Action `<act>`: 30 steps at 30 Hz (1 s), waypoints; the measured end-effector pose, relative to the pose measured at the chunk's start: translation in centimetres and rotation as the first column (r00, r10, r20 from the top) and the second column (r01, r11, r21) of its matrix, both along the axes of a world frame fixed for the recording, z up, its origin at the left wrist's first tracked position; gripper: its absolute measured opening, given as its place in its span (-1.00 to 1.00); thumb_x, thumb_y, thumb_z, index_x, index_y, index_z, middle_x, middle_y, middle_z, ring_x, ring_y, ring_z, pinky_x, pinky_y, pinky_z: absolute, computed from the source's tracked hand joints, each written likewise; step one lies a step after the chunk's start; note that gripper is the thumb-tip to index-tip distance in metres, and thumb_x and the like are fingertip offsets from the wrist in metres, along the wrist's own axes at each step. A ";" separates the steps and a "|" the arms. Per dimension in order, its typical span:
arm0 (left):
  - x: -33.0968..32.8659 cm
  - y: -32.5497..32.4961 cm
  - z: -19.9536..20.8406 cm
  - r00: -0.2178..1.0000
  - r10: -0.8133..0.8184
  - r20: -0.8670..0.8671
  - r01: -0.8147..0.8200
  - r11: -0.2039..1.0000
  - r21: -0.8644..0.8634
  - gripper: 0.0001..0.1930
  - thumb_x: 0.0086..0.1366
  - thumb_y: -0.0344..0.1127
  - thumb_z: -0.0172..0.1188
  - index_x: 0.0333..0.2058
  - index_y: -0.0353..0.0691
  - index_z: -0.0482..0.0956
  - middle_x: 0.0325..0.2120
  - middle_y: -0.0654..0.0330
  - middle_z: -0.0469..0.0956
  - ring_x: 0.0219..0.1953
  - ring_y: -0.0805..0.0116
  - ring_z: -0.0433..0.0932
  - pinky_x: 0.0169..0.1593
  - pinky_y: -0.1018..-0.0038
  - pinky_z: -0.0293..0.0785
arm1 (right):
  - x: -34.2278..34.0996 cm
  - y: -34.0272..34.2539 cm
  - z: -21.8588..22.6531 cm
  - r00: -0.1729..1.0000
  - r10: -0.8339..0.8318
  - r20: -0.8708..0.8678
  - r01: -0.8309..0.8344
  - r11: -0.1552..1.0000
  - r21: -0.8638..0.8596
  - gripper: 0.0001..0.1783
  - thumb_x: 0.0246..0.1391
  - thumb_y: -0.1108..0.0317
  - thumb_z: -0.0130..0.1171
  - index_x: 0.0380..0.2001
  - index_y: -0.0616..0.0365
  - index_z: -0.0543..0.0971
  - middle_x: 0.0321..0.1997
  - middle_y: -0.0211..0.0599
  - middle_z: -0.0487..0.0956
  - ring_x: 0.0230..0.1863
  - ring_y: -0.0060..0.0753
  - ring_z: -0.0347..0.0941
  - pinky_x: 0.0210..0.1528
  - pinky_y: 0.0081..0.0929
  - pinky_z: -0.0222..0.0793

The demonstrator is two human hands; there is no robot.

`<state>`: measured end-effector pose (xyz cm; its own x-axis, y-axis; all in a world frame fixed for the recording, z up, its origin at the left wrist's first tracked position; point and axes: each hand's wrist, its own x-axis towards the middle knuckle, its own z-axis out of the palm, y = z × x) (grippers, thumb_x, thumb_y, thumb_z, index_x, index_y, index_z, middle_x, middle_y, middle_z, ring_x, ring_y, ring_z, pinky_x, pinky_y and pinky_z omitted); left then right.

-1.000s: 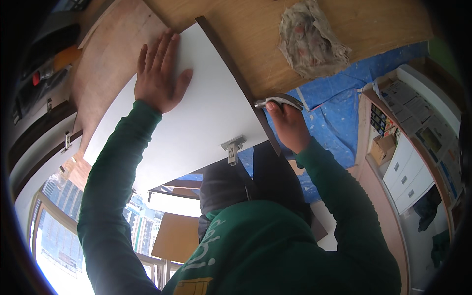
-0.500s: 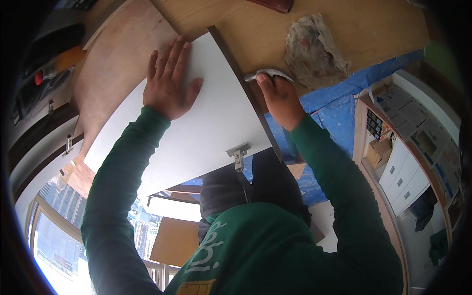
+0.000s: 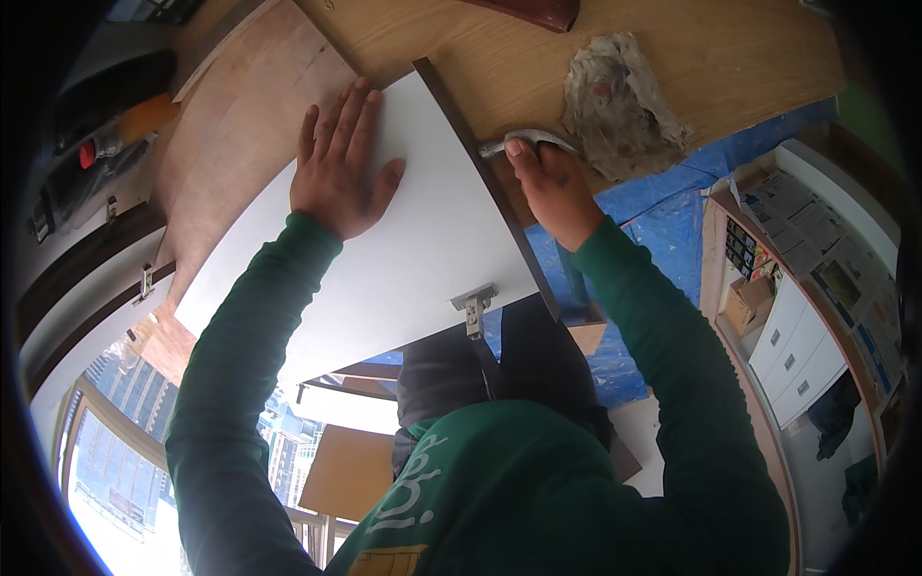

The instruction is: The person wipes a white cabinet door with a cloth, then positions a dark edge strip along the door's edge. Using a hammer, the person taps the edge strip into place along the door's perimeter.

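My left hand [image 3: 341,163] lies flat with fingers stretched on a white cabinet door panel [image 3: 423,221] with a dark edge. In my right hand [image 3: 557,192], closed just under the metal head, is a claw hammer [image 3: 495,146]. One end of its curved head meets or nearly meets the panel's dark long edge; I cannot tell which. A metal cup hinge [image 3: 474,305] is fixed near the panel's near edge, close to my body.
A crumpled grey rag [image 3: 615,106] rests on the wooden worktop [image 3: 461,58], beside blue sheeting [image 3: 663,230]. More panels with hinges [image 3: 146,280] stand at the left. White drawers [image 3: 797,365] are at the right, and a window [image 3: 120,451] at the lower left.
The whole view has shifted slightly, with things appearing a little further right. My left hand stays flat on the panel, and my right hand keeps the hammer by its dark edge.
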<state>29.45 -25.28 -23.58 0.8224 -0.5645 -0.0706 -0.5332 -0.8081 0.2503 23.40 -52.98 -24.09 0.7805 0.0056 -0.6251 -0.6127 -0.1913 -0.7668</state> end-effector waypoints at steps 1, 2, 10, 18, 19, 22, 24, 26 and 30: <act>0.0 0.0 -0.1 1.000 0.003 0.000 -0.003 1.000 0.002 -0.23 0.37 0.02 0.03 0.43 -0.27 0.10 0.44 -0.02 0.14 0.48 0.03 0.11 0.51 -0.01 -0.13 | 0.7 -0.1 0.1 0.999 0.051 0.005 -0.051 0.998 -0.045 -0.46 0.40 -0.05 0.02 -0.35 0.29 0.55 -0.48 -0.07 0.53 -0.40 -0.17 0.45 -0.23 -0.31 0.37; -0.1 0.0 -0.1 1.000 0.003 0.004 -0.003 1.000 -0.005 -0.23 0.35 0.01 0.06 0.42 -0.25 0.11 0.44 -0.01 0.14 0.47 0.03 0.13 0.50 -0.01 -0.11 | 1.5 -0.1 0.4 0.995 0.098 0.010 -0.097 0.991 -0.091 -0.46 0.40 -0.05 0.01 -0.35 0.29 0.56 -0.48 -0.08 0.53 -0.41 -0.17 0.44 -0.24 -0.31 0.37; 0.0 -0.1 0.0 1.000 0.007 -0.002 -0.007 0.999 -0.049 -0.22 0.32 -0.02 0.11 0.42 -0.22 0.13 0.44 0.02 0.13 0.46 0.04 0.14 0.49 -0.02 -0.10 | 4.3 0.8 -0.7 0.989 0.115 0.092 -0.106 0.989 -0.102 -0.47 0.40 -0.07 -0.02 -0.27 0.26 0.56 -0.37 0.02 0.59 -0.30 0.05 0.50 -0.15 -0.22 0.41; 0.0 -0.1 0.2 1.000 0.011 -0.020 -0.011 0.999 -0.045 -0.22 0.33 -0.02 0.11 0.42 -0.23 0.11 0.44 0.00 0.13 0.47 0.05 0.12 0.49 -0.04 -0.11 | 7.9 2.3 -0.5 0.986 0.103 0.131 -0.091 0.992 -0.091 -0.42 0.37 -0.09 -0.01 -0.30 0.32 0.58 -0.41 -0.01 0.60 -0.34 0.00 0.51 -0.19 -0.22 0.41; 0.1 -0.1 0.2 1.000 0.010 -0.021 -0.011 0.999 -0.047 -0.22 0.33 -0.01 0.11 0.42 -0.23 0.11 0.44 0.00 0.13 0.47 0.05 0.12 0.49 -0.04 -0.11 | 8.5 2.1 -0.2 0.993 0.102 0.064 -0.096 0.991 -0.091 -0.41 0.37 -0.10 0.00 -0.32 0.33 0.58 -0.41 0.00 0.61 -0.34 0.01 0.51 -0.19 -0.21 0.41; 0.0 0.0 0.1 1.000 0.005 -0.012 -0.005 0.999 -0.052 -0.22 0.34 -0.01 0.10 0.42 -0.24 0.11 0.44 0.00 0.13 0.47 0.06 0.12 0.49 -0.04 -0.11 | 9.0 2.4 0.3 0.995 0.093 -0.043 -0.098 0.989 -0.108 -0.38 0.36 -0.11 0.00 -0.35 0.36 0.58 -0.42 0.02 0.60 -0.34 0.01 0.52 -0.18 -0.19 0.41; 0.0 -0.1 0.2 1.000 -0.004 -0.006 0.004 0.998 -0.057 -0.23 0.34 -0.03 0.10 0.41 -0.28 0.12 0.42 -0.05 0.17 0.45 -0.02 0.15 0.48 -0.06 -0.10 | 9.0 2.5 0.2 0.996 0.084 -0.007 -0.084 0.989 -0.121 -0.38 0.35 -0.11 0.00 -0.36 0.36 0.57 -0.43 0.03 0.60 -0.34 0.01 0.53 -0.18 -0.18 0.41; 0.0 -0.1 0.3 1.000 -0.007 -0.005 0.007 0.998 -0.065 -0.23 0.34 -0.04 0.10 0.41 -0.30 0.13 0.41 -0.08 0.18 0.45 -0.05 0.16 0.48 -0.06 -0.09 | 9.2 2.8 -0.6 0.991 0.080 0.107 -0.066 0.990 -0.122 -0.37 0.35 -0.12 0.00 -0.36 0.36 0.57 -0.42 0.03 0.60 -0.33 0.01 0.53 -0.17 -0.17 0.42; -0.1 0.0 0.3 1.000 -0.004 -0.008 0.003 0.998 -0.070 -0.23 0.34 -0.02 0.10 0.41 -0.28 0.13 0.41 -0.06 0.18 0.45 -0.03 0.16 0.48 -0.05 -0.09 | 10.0 3.2 -0.4 0.993 0.093 0.068 -0.082 0.985 -0.149 -0.37 0.35 -0.12 -0.01 -0.33 0.36 0.57 -0.43 0.02 0.60 -0.34 0.00 0.53 -0.18 -0.18 0.41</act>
